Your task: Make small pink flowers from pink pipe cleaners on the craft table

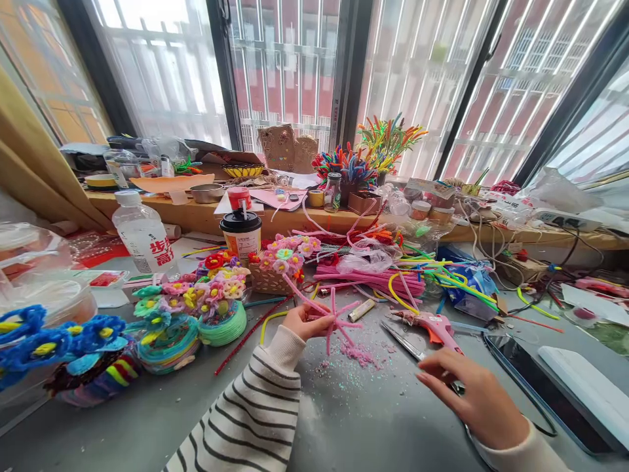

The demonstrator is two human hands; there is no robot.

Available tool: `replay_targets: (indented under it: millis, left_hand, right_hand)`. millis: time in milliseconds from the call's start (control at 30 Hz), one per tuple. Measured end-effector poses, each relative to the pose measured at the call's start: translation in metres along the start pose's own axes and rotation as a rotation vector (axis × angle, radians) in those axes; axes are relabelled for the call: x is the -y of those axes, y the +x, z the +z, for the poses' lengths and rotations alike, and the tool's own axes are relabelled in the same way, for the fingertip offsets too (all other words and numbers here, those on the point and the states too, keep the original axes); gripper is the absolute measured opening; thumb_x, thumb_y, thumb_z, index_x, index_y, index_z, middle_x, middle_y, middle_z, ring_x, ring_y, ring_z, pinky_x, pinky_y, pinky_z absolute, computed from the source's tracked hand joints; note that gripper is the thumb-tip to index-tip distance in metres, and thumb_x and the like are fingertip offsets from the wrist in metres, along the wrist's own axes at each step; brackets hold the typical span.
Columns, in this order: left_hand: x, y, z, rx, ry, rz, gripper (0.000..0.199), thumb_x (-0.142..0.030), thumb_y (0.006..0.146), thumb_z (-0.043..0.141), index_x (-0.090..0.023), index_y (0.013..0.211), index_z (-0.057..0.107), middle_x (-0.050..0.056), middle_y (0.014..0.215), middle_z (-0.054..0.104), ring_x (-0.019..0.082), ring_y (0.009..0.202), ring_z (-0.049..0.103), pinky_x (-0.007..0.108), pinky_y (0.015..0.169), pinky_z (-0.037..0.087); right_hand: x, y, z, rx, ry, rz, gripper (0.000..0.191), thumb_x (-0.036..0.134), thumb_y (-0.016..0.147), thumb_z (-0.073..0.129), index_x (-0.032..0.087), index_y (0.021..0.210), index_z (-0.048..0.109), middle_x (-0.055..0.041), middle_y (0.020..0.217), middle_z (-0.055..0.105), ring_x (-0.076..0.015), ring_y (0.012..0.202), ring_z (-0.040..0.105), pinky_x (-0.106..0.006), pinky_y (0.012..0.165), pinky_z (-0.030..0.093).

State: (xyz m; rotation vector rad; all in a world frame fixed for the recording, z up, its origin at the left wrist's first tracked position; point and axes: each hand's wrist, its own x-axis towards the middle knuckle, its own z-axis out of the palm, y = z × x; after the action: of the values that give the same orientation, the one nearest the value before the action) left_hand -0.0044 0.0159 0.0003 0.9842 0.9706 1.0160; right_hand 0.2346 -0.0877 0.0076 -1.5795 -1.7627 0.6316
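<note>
My left hand (305, 322) pinches a pink pipe cleaner piece (334, 312), whose several fuzzy arms spread out from a centre like a star. Pink fuzz trimmings (361, 355) and glittery specks lie on the grey table just below it. At the right, my right hand (474, 393) hovers over the handle end of metal scissors (403, 339), thumb and fingers apart. Whether it touches the handles, partly hidden under the hand, I cannot tell. Close behind the scissors lies a pink glue gun (437, 326). A lighter (361, 310) rests beyond the pink piece.
Pipe-cleaner flower pots (223, 322) line the left, near a water bottle (142, 233) and a lidded cup (240, 235). Behind my hands lies a pink pipe cleaner bundle (371, 280). A phone (545, 387) and white box (590, 387) lie right. A cluttered sill (275, 223) runs along the windows.
</note>
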Motion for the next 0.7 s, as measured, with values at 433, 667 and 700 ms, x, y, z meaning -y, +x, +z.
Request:
replay_targets:
  millis: [433,667,700]
  left_hand:
    - [0.002,-0.001,0.002,0.074,0.109,-0.012,0.025,-0.024,0.043,0.069,-0.011,0.058,0.054,0.001,0.047,0.060,0.012,0.046,0.056,0.020,0.044,0.043]
    - [-0.011,0.002,-0.013,0.059,-0.185,-0.042,0.027,-0.034,0.049,0.065,-0.012,0.063,0.059,0.003,0.054,0.062,0.013,0.051,0.058,0.021,0.051,0.046]
    - [-0.014,0.002,-0.016,0.051,-0.244,-0.053,0.029,-0.039,0.052,0.062,-0.012,0.061,0.060,0.003,0.054,0.062,0.012,0.050,0.058,0.021,0.050,0.046]
  right_hand:
    - [0.038,0.060,0.098,-0.067,0.947,0.187,0.022,0.033,0.059,0.061,0.012,0.065,0.057,0.0015,0.054,0.055,-0.0089,0.047,0.050,-0.021,0.046,0.040]
    - [0.018,0.062,0.073,-0.074,1.094,0.314,0.019,0.027,0.050,0.068,0.013,0.058,0.057,0.0033,0.051,0.053,-0.0053,0.044,0.044,-0.017,0.044,0.036]
    - [0.017,0.061,0.069,-0.059,1.110,0.323,0.018,0.026,0.050,0.068,0.014,0.058,0.057,0.0036,0.051,0.053,-0.0052,0.044,0.044,-0.017,0.043,0.036]
